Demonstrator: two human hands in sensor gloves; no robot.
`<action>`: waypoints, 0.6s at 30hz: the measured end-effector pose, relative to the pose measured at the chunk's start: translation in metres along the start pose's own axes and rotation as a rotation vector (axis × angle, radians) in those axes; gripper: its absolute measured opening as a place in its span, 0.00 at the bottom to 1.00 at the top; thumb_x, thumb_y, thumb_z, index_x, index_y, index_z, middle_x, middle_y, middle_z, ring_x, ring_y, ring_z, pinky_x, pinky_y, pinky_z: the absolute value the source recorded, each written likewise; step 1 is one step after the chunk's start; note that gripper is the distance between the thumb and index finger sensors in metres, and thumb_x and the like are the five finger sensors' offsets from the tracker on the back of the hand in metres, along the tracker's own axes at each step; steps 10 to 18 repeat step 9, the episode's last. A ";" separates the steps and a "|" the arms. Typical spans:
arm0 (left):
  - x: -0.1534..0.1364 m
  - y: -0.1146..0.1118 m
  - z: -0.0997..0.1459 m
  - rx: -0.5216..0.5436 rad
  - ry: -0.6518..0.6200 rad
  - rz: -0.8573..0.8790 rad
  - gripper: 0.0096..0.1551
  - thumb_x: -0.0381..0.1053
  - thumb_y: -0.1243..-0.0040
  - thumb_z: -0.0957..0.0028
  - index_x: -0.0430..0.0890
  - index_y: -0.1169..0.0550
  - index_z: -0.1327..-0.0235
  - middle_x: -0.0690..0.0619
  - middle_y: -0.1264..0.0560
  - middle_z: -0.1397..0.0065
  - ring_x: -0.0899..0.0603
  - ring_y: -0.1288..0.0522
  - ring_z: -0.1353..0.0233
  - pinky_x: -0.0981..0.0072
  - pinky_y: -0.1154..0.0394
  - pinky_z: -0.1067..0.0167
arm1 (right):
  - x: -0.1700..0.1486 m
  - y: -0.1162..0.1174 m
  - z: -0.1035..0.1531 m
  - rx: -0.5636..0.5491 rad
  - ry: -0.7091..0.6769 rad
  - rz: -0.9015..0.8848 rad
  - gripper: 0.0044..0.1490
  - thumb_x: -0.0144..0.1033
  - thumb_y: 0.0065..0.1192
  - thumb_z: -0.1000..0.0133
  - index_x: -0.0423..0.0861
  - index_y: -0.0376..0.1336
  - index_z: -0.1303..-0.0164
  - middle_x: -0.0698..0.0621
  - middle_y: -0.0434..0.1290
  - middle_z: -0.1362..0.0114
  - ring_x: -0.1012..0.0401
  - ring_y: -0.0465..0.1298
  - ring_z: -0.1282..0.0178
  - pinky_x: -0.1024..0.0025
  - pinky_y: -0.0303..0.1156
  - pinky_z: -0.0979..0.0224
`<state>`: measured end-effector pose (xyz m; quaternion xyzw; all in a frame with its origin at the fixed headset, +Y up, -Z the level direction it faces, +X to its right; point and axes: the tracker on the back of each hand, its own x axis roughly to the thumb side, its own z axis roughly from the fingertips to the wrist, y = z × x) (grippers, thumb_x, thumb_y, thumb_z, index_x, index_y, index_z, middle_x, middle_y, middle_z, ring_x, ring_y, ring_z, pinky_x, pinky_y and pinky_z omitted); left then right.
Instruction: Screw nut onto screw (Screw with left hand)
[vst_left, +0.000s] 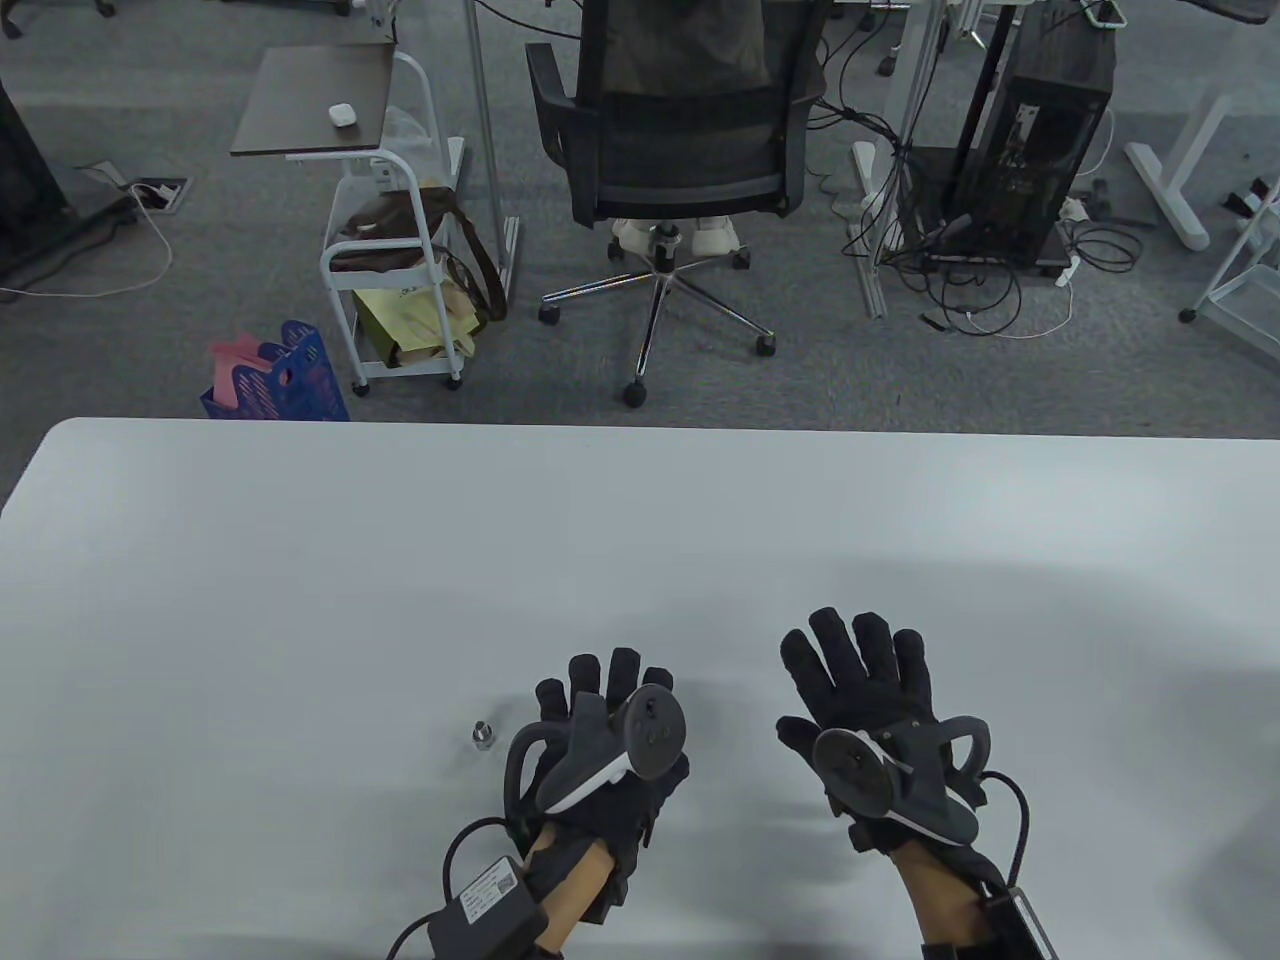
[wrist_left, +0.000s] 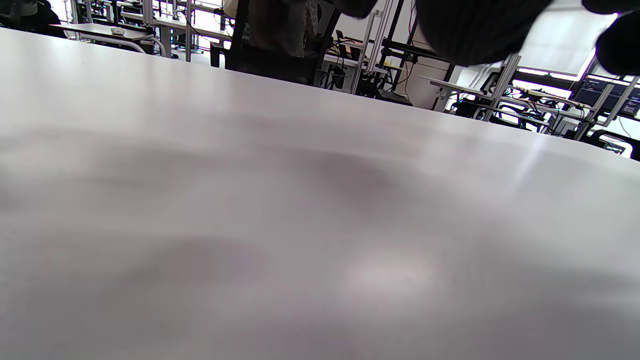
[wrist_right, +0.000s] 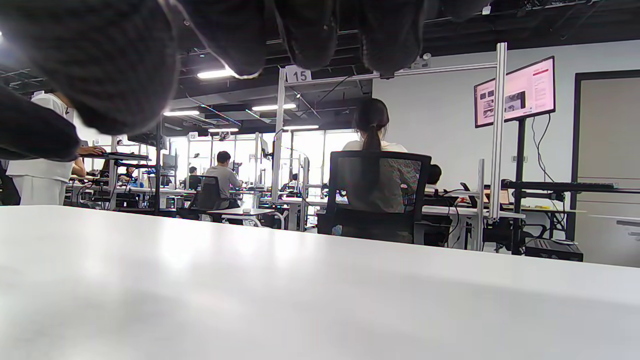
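Note:
A small silver nut (vst_left: 485, 737) lies on the white table (vst_left: 300, 560), just left of my left hand (vst_left: 603, 700). No screw shows in any view. My left hand hovers palm down with its fingers loosely bent and holds nothing; its fingertips (wrist_left: 470, 30) hang over bare table in the left wrist view. My right hand (vst_left: 858, 672) is to the right, palm down with fingers spread, and holds nothing. Its fingers (wrist_right: 300, 35) show along the top of the right wrist view. The nut is not in either wrist view.
The table's far edge (vst_left: 640, 428) runs across the middle of the table view. Beyond it on the floor stand an office chair (vst_left: 680, 140), a white cart (vst_left: 390, 290) and a blue basket (vst_left: 285, 380).

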<state>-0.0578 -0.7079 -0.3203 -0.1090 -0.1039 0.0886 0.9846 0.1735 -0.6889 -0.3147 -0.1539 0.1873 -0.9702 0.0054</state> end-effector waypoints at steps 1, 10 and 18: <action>-0.001 0.000 0.000 -0.003 0.003 0.006 0.51 0.64 0.45 0.56 0.51 0.47 0.19 0.44 0.57 0.13 0.24 0.58 0.16 0.24 0.61 0.28 | 0.000 0.000 0.000 0.002 0.000 -0.002 0.48 0.59 0.68 0.56 0.56 0.57 0.25 0.49 0.54 0.13 0.36 0.59 0.16 0.33 0.49 0.20; -0.003 0.001 0.000 -0.015 0.012 0.017 0.50 0.64 0.45 0.56 0.51 0.45 0.19 0.43 0.56 0.13 0.24 0.57 0.16 0.24 0.61 0.28 | 0.002 0.001 0.000 0.017 -0.006 -0.011 0.48 0.59 0.68 0.56 0.56 0.57 0.25 0.48 0.55 0.13 0.36 0.60 0.17 0.33 0.49 0.20; -0.003 0.001 0.000 -0.015 0.012 0.017 0.50 0.64 0.45 0.56 0.51 0.45 0.19 0.43 0.56 0.13 0.24 0.57 0.16 0.24 0.61 0.28 | 0.002 0.001 0.000 0.017 -0.006 -0.011 0.48 0.59 0.68 0.56 0.56 0.57 0.25 0.48 0.55 0.13 0.36 0.60 0.17 0.33 0.49 0.20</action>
